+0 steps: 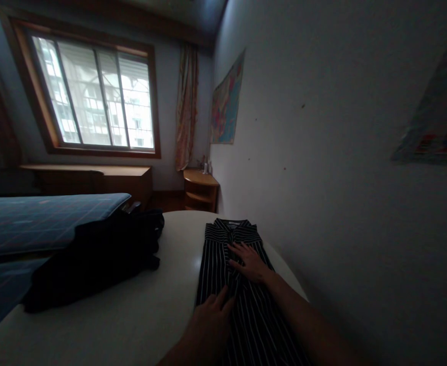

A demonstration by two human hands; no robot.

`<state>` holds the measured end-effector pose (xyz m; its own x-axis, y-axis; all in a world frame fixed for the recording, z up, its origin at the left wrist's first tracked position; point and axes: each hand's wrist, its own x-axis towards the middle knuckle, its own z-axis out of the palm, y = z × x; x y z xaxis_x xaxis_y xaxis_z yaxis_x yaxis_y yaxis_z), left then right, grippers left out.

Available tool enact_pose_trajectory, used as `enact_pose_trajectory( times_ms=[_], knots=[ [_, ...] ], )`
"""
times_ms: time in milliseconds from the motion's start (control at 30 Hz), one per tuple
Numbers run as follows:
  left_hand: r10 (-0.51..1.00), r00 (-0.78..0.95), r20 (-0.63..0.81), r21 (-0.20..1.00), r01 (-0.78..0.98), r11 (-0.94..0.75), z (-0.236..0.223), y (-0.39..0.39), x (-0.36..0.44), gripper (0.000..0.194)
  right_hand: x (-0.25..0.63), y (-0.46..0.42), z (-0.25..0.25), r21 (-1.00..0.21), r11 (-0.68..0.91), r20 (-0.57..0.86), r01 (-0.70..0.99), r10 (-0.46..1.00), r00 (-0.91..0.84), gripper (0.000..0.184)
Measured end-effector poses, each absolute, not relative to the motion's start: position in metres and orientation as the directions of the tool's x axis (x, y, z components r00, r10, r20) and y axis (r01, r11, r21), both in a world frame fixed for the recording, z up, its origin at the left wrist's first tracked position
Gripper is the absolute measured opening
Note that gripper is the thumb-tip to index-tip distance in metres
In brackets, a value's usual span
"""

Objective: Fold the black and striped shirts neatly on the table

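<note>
A black shirt with white stripes (215, 259) lies lengthwise on the round white table (177, 234), its collar at the far end and its sides folded in. My right hand (249, 262) rests on the upper front of the shirt, fingers spread over the button line. Nearer to me, my left hand (211, 320) touches the shirt's left front with its fingers stretched out. The lower end of the shirt runs out of view at the bottom, partly behind my forearms.
A dark heap of cloth (105, 259) lies on the table's left, beside a blue checked mattress (36, 218). A white wall (322, 203) borders the table on the right. Beyond stand a wooden corner shelf (201, 178) and a desk (127, 172) under the window (97, 96).
</note>
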<state>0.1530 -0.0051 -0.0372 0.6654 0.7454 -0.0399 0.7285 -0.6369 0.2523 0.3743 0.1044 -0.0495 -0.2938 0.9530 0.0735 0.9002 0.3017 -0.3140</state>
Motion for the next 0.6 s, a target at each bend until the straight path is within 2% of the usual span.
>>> enact_pose_trajectory(
  times_ms=[400, 600],
  knots=[
    [0.754, 0.654, -0.069, 0.252, 0.742, -0.621, -0.018, 0.039, 0.074, 0.069, 0.299, 0.145, -0.050, -0.332, 0.267, 0.084, 0.905, 0.964, -0.253, 0.073],
    [0.811, 0.584, -0.029, 0.291, 0.781, -0.552, -0.026, 0.048, 0.061, 0.067, 0.280, 0.163, -0.046, -0.332, 0.281, 0.064, 0.900, 0.959, -0.275, 0.074]
  ],
)
